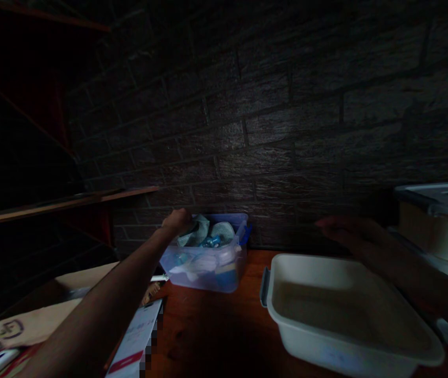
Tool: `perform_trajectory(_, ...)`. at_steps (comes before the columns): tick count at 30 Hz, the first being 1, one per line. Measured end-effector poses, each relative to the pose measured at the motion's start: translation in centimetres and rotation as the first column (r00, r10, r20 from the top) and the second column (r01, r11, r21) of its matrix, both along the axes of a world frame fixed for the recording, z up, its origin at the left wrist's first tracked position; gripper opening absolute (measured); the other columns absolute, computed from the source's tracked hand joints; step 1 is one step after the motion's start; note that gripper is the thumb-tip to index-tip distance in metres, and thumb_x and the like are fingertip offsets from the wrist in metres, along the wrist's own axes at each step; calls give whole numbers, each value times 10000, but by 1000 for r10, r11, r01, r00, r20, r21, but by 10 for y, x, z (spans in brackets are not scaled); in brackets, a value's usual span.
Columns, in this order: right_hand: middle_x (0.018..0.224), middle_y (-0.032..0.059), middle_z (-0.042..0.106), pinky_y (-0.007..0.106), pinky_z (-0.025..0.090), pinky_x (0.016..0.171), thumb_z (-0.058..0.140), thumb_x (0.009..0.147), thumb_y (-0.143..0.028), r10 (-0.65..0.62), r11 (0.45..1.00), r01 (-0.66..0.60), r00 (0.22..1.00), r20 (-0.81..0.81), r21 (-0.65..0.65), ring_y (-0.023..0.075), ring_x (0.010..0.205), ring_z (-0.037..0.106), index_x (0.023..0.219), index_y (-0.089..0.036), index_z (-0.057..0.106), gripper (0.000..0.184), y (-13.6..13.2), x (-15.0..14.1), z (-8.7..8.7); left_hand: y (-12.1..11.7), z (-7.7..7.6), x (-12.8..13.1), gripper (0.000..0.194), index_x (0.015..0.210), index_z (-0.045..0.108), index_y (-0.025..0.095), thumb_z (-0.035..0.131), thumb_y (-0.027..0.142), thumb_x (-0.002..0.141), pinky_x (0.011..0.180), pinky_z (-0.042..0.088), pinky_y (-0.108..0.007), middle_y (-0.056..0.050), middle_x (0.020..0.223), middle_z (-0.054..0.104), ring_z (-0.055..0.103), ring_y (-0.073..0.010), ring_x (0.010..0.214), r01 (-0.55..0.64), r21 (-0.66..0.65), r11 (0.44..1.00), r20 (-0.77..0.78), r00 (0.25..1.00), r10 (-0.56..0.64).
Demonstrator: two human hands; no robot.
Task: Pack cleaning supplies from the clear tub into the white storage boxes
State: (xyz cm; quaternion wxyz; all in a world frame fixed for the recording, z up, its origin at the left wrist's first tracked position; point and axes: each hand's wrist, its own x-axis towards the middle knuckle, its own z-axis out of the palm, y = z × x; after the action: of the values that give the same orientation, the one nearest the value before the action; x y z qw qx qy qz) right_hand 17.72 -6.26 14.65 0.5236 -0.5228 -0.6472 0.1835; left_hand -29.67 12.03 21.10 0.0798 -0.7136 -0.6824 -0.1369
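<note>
My left hand [177, 221] is closed at the back left corner of a translucent purple-blue storage box [202, 278], apparently gripping its rim; the fingertips are hidden. Inside that box lie pale green patterned cloth [223, 231], a crinkled light-blue plastic item [211, 241] and other things blurred by the wall. A blue latch [244, 234] sticks out on its right side. My right hand [340, 227], dim and slightly smeared, hovers over the far right part of a white plastic tub [326, 336], fingers stretched out to the left and holding nothing visible.
A dark brick wall [255, 131] rises behind the wooden tabletop [192, 325]. Wooden shelves [129, 195] jut out on the left, above an open cardboard box [39, 317] and a white-and-red packet [135, 336]. Lidded containers [436, 226] stand stacked at right.
</note>
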Motion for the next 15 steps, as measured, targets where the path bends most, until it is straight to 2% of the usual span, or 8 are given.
perform_trajectory(2, 1083, 63, 797, 424, 555, 956, 657, 853, -523, 122, 992, -125, 988, 98, 25, 303, 1049, 724, 998, -272, 789, 318, 24, -37, 18, 1, 9, 5, 337, 1250, 646, 187, 680, 369, 969, 892, 586, -422, -91, 1238, 669, 678, -246, 1084, 30, 23, 999, -21, 999, -30)
perform_trajectory(4, 1059, 67, 797, 375, 558, 902, 661, 882, -476, 217, 976, -212, 954, 205, -48, 271, 1008, 732, 1018, -240, 771, 293, 53, -75, 30, 1, 23, 13, 271, 1147, 683, 191, 695, 381, 954, 871, 572, -394, -70, 1140, 696, 688, -234, 1042, 86, 54, 995, -47, 995, -84)
perform_trajectory(6, 1075, 92, 795, 340, 552, 833, 690, 876, -480, 230, 972, -207, 930, 286, -111, 259, 959, 738, 1059, -205, 758, 337, 80, -113, 38, -2, 40, 23, 202, 971, 716, 177, 713, 372, 917, 837, 547, -371, -61, 971, 716, 694, -231, 954, 154, 91, 984, -70, 987, -148)
perform_trajectory(9, 936, 95, 805, 309, 525, 704, 759, 814, -558, 275, 960, -233, 896, 348, -158, 266, 854, 743, 997, -181, 769, 419, 111, -169, 50, -8, 66, 42, 157, 739, 712, 206, 732, 341, 818, 752, 487, -332, -80, 773, 693, 690, -261, 859, 249, 151, 957, -96, 967, -236)
perform_trajectory(13, 1004, 158, 786, 332, 526, 721, 723, 736, -786, 265, 962, -210, 881, 392, -177, 336, 966, 734, 949, -149, 769, 673, 134, -229, 63, -17, 91, 62, 164, 647, 673, 216, 737, 340, 734, 715, 446, -342, -75, 712, 664, 660, -268, 776, 330, 214, 919, -111, 943, -313)
perform_trajectory(15, 1069, 183, 769, 362, 545, 770, 695, 774, -786, 243, 965, -179, 885, 398, -192, 355, 1022, 718, 996, -132, 760, 694, 143, -248, 64, -20, 98, 66, 164, 652, 668, 214, 738, 345, 721, 719, 440, -343, -70, 703, 652, 644, -261, 757, 351, 238, 906, -100, 936, -336)
